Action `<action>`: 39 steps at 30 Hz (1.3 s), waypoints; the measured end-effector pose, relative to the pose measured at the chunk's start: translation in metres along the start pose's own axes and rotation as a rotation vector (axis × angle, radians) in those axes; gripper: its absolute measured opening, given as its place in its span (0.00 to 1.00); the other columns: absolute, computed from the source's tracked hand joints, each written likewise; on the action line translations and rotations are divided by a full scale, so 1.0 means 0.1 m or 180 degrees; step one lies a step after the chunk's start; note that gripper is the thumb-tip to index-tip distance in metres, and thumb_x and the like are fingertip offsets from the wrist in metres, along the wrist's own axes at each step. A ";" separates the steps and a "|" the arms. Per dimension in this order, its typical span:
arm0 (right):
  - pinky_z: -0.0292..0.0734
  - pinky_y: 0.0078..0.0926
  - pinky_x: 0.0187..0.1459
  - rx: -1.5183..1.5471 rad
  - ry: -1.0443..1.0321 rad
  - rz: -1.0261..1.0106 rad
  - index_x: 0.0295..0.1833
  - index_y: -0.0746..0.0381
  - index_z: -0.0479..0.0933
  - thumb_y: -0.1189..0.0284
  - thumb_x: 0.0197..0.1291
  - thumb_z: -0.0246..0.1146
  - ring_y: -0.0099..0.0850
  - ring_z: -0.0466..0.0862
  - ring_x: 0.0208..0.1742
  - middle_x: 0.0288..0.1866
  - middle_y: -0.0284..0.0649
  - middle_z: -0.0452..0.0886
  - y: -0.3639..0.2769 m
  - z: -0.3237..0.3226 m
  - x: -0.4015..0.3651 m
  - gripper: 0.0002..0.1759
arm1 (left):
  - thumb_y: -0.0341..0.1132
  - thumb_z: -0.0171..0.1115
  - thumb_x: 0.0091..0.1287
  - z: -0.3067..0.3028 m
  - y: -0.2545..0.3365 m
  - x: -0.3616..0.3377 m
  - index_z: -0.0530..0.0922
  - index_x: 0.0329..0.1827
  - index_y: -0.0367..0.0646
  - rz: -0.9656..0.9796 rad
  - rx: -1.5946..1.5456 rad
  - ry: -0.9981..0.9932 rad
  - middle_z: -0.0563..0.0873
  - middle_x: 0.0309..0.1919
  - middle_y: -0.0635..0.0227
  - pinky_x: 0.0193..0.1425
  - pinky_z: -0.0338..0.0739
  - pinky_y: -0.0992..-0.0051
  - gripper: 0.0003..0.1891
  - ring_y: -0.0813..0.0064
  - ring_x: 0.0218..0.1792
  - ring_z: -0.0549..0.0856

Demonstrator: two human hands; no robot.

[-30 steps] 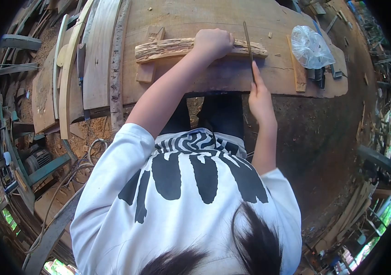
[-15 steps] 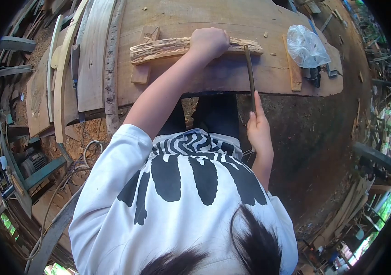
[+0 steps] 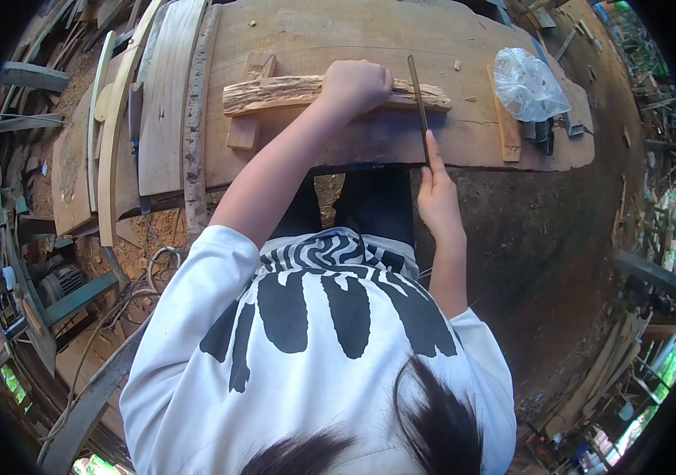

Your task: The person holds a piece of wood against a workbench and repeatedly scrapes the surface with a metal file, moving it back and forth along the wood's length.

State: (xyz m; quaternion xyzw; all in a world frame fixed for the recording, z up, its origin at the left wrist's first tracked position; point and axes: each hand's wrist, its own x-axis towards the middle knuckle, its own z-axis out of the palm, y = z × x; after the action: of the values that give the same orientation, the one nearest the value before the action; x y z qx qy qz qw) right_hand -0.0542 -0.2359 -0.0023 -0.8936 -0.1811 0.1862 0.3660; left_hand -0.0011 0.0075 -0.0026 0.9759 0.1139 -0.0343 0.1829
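Note:
A rough-hewn piece of wood (image 3: 270,96), its upper face splintered and ridged, lies crosswise on the workbench (image 3: 306,36). Near its left end it rests over a short wooden block (image 3: 243,133). My left hand (image 3: 357,85) is closed over the middle of the rough wood, with its fingertips hidden. Held in my right hand (image 3: 439,198) is a long, thin, dark bar that looks like a file (image 3: 418,99). My index finger stretches along it. The file crosses over the right part of the wood, its tip reaching past the far edge.
Long planks and a bark-edged strip (image 3: 194,127) lie at the left. A clear plastic bag (image 3: 529,85) sits at the bench's right end, beside a short wooden slat (image 3: 504,119) and dark tools. A motor (image 3: 60,281) stands at the lower left among scrap wood.
My right hand and the file have moved forward and slightly left, so more of the file extends past the wood. My left hand keeps its hold on the wood.

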 end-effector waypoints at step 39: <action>0.78 0.40 0.45 -0.0290 -0.0433 0.0992 0.82 0.34 0.52 0.75 0.76 0.48 0.54 0.85 0.39 0.45 0.63 0.83 -0.46 -0.28 -0.40 0.35 | 0.44 0.44 0.72 0.02 0.01 0.05 0.89 0.34 0.41 -0.0211 -0.0260 0.0065 0.90 0.34 0.53 0.45 0.83 0.56 0.24 0.54 0.38 0.90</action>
State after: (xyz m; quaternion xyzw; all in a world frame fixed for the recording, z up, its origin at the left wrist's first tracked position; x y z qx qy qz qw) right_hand -0.0844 -0.2406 0.0578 -0.9119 -0.0729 0.2923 0.2787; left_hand 0.0041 0.0069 -0.0050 0.9636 0.1494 -0.0257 0.2202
